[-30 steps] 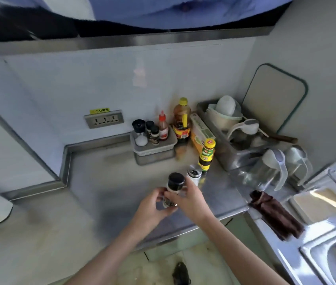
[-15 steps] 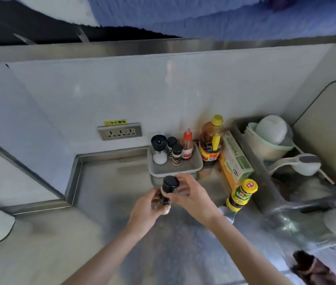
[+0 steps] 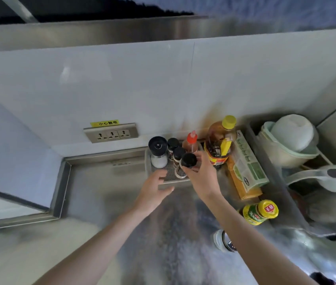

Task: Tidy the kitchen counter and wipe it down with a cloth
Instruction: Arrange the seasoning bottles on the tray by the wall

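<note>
Head view, right hand (image 3: 201, 177) gripping spice jar (image 3: 185, 165)

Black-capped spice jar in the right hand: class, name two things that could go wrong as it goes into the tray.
1. The black-capped spice jar, gripped by the right hand, goes in beside other small black-capped jars and could topple them.
2. The left hand rests on the grey perforated tray; a push might shift it.

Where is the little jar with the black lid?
In the head view, the right hand holds the black-lidded jar over the spice tray, right of the grinder.
</note>
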`<state>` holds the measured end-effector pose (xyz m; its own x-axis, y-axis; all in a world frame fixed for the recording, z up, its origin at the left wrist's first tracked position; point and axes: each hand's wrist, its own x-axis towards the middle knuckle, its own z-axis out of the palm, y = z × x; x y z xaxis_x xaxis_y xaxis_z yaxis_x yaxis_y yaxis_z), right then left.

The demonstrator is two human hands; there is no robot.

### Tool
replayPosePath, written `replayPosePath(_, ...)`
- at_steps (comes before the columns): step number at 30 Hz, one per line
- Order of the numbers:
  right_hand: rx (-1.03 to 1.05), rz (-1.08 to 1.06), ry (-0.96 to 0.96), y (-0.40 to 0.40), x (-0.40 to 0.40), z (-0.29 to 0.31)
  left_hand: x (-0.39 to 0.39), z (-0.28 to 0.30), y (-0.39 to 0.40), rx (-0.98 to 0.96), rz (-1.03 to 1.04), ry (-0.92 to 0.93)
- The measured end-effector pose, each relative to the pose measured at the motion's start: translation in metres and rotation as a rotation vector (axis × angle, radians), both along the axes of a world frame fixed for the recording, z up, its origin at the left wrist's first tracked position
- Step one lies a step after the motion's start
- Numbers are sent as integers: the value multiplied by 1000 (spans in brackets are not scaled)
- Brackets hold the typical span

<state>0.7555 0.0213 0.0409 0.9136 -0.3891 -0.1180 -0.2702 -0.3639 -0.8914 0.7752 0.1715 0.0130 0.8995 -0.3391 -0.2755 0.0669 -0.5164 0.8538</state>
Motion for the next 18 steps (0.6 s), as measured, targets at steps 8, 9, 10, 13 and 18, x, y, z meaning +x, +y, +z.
replayPosePath(8,-60,11,85,1,28,-53,27,-12,7,10,42,128)
replayPosePath(9,-66,22,107,2,31,-57,31,-13,6,6,53,147)
replayPosePath(10,-68,31,119,2,33,-62,34,-14,4,1,66,168)
replayPosePath(13,-47,58,142,0,38,-74,41,-16,-5,-19,100,209)
replayPosePath(18,114,95,158,-5,45,-73,46,-16,-23,-84,118,252)
